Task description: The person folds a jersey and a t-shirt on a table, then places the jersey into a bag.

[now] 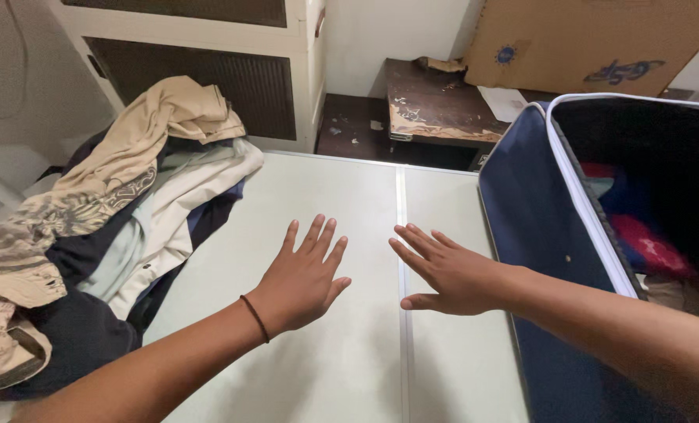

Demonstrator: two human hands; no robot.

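Pale green tabletop [342,196] fills the middle of the frame, a thin seam running down it, and both hands are out over it. Left hand [302,278] sits just left of centre, palm down, fingers spread wide and pointing toward the top of the frame, holding nothing; a dark band [255,317] rings the wrist. Right hand [447,274] comes in from the lower right, also palm down and wide open, fingers fanned toward the upper left, thumb tucked low over the seam. Whether the palms press the surface or hover just above it, I cannot tell. The two hands are near each other but apart, with bare table between them.

Both forearms reach in from the bottom corners and converge on that bare stretch, which looks to me like the working patch, since everything else is pushed to the sides. Heaped along the left edge lies a pile of clothes [114,227]: a beige garment on top, dark navy and pale pieces under it, spilling toward the lower left, within reach of the left hand but not touching it. At the right stands an open navy fabric case [537,227] with white piping, something red and something blue showing inside, its wall just beside the right forearm. Upper right, a cardboard box [592,43] leans behind a worn dark wooden table [436,102].
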